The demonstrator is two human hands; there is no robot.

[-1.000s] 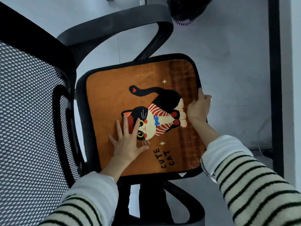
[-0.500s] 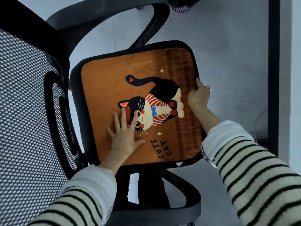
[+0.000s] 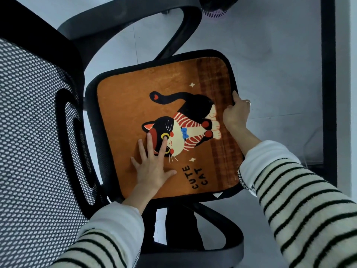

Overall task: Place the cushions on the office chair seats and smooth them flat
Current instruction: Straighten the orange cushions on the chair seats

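Orange cushion [image 3: 135, 97] (cat print, "CUTE CAT") lies flat on black chair seat [image 3: 90, 93].

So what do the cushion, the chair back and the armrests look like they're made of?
Cushion: soft short-pile plush by the look, matte orange with brushed streaks in the nap and a printed cat; black fabric edging.
Chair back: black woven mesh, with pale dots showing through its holes, in a black frame.
Armrests: likely hard moulded plastic, smooth with a dull sheen.

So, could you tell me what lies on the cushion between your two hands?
In the head view, between the left hand and the right hand lies only the cushion surface, bearing the printed cat; no separate object sits there.
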